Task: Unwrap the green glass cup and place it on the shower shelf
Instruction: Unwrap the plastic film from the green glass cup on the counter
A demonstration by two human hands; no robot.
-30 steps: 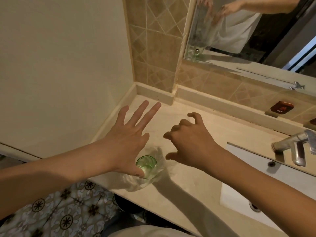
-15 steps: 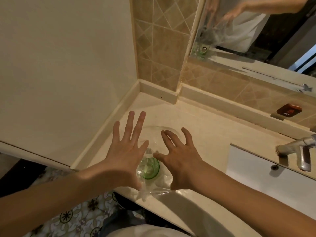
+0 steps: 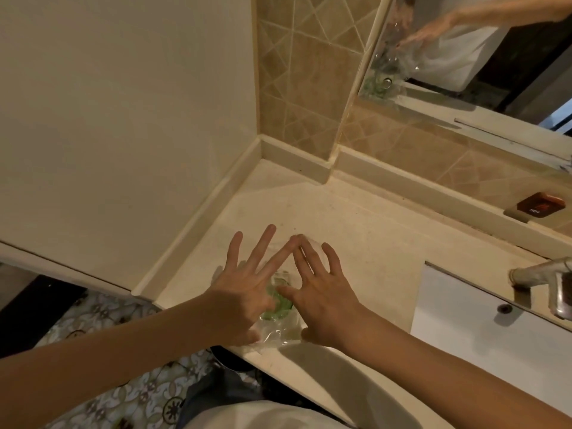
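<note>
- Hands converge over the cup now: half a second earlier they flanked it with fingers spread apart, and a second ago the right hand hovered further back on the counter.
- The left hand lies flat with fingers splayed, its index tip touching the fingertips of the right hand; both palms press down, neither closed around anything.
- The green glass cup sits near the front edge of the counter, towards its left end, showing only as a green patch between the two thumbs.
- Clear plastic wrap is still around it, crumpled against the counter's front edge beneath the palms.
- Judgement: the wrap seems to be getting flattened or gathered for peeling; unwrapping has barely begun.
- No shower shelf is in view, so placing is well ahead.
</note>
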